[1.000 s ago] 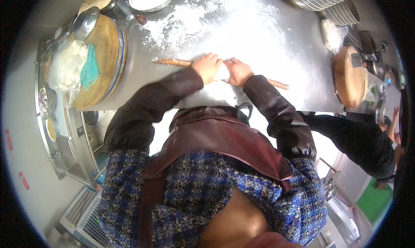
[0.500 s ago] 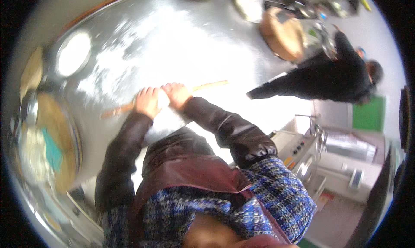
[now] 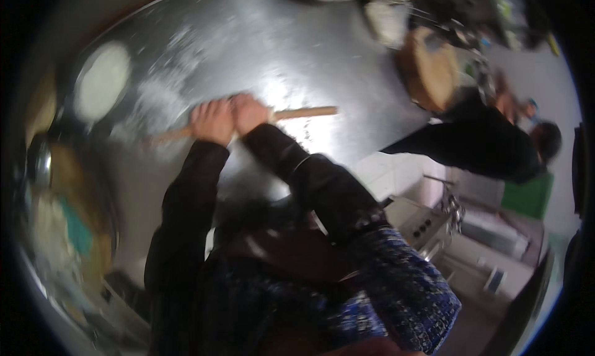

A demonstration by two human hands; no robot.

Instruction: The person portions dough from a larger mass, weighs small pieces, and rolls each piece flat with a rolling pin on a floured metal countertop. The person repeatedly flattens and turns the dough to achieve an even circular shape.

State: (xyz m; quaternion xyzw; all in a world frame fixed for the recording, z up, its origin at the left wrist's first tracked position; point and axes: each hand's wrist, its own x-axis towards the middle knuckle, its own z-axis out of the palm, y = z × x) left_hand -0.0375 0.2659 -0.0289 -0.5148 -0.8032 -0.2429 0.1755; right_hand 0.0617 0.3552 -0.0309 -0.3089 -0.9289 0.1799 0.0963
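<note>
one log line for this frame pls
left hand: on rolling pin | right hand: on rolling pin | surface: floured steel table | nearby: flat dough round | image: blurred

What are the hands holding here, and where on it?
Both the left hand and right hand press side by side on the middle of a wooden rolling pin; its ends stick out.

Both forearms wear dark, glossy leather-like sleeves, the left hand [image 3: 212, 121] and right hand [image 3: 248, 113] are bare, and a blue-checked tweed garment under a maroon apron covers the torso.
</note>
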